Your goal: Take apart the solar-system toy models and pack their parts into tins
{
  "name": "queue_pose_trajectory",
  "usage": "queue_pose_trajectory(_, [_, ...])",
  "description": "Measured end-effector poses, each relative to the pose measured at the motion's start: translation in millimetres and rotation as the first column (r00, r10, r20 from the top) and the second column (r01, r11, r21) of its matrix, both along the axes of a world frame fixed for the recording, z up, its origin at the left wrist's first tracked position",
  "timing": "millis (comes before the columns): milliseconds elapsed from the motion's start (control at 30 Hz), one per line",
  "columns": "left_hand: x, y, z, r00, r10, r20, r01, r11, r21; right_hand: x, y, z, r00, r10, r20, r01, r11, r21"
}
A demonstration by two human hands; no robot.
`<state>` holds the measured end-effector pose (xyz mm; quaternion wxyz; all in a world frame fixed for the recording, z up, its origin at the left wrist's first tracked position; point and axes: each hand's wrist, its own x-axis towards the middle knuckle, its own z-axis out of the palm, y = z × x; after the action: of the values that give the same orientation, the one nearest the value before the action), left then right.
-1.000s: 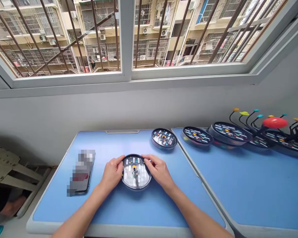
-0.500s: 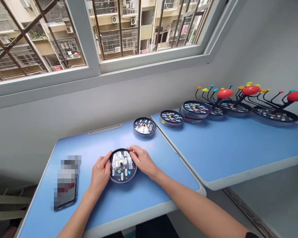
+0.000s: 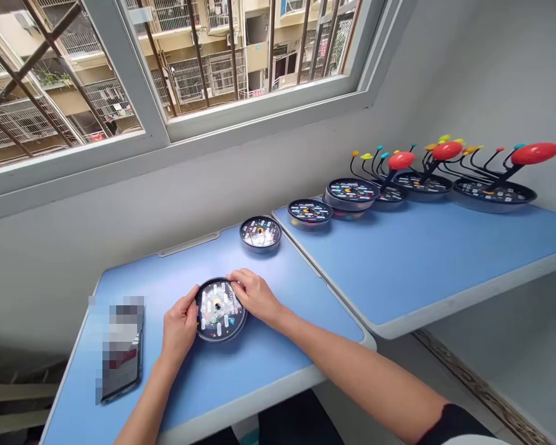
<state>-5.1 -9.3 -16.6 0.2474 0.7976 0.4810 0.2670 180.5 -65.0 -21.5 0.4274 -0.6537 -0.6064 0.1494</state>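
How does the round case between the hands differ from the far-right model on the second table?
The round case is held by the left hand and right hand; the far-right model stands untouched. The case is flat; the model rises on black arms with a red top. Both are dark, round-based and labelled.

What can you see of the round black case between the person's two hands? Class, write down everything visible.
The round black case is a shallow disc with a dark rim and a glossy, plastic-looking top. White labels and small coloured dots circle a dark centre with a yellow mark. It lies flat on the blue table. The left hand grips its left rim, and the right hand covers its upper right rim. Whether it holds anything inside cannot be told.
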Motion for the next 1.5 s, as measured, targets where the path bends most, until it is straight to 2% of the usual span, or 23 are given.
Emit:
queue_pose_trajectory(167, [-1.6, -0.6, -3.2, 0.998, -0.057, 0.004, 0.056, 0.996, 0.067, -2.5, -2.8, -5.7, 0.999, 0.033, 0.027, -0.033, 0.999, -0.005])
queue_pose_trajectory(400, [1.7, -0.6, -0.8, 1.000, -0.013, -0.014, 0.014, 0.999, 0.040, 0.4, 1.1, -7.7, 0.998, 0.060, 0.008, -0.059, 0.997, -0.051])
queue_pose_trajectory(633, [9.5, 1.5, 14.3, 0.999, 0.050, -0.017, -0.050, 0.999, 0.019, 4.2, 6.0, 8.5, 0.996, 0.054, -0.073, -0.061, 0.993, -0.103])
queue_pose_trajectory(800, [9.1, 8.8, 30.0, 0.993, 0.114, 0.026, -0.116, 0.989, 0.090, 14.3, 10.6, 24.7, 0.967, 0.007, -0.254, -0.035, 0.994, -0.107])
queue_pose_trajectory(933, [4.3, 10.8, 44.1, 0.993, 0.108, 0.046, -0.112, 0.988, 0.104, 31.8, 15.1, 33.1, 0.874, -0.012, -0.486, -0.088, 0.979, -0.184])
queue_pose_trajectory(1067, [7.1, -3.7, 44.9, 0.997, -0.071, -0.018, 0.072, 0.996, 0.060, 41.4, 12.0, 33.2, 0.733, -0.030, -0.679, -0.180, 0.955, -0.237])
queue_pose_trajectory(1233, [17.3, -17.5, 35.2, 0.959, -0.259, -0.115, 0.264, 0.964, 0.029, 43.0, 5.9, 26.2, 0.596, -0.075, -0.799, -0.209, 0.947, -0.245])
queue_pose_trajectory(1367, [18.3, -17.1, 34.7, 0.951, -0.279, -0.132, 0.281, 0.960, -0.004, 43.5, 0.8, 20.6, 0.529, -0.099, -0.843, -0.212, 0.946, -0.244])
queue_pose_trajectory(1500, [15.3, -16.7, 39.2, 0.964, -0.256, -0.065, 0.251, 0.965, -0.073, 44.0, -4.8, 19.3, 0.493, -0.093, -0.865, -0.231, 0.944, -0.233])
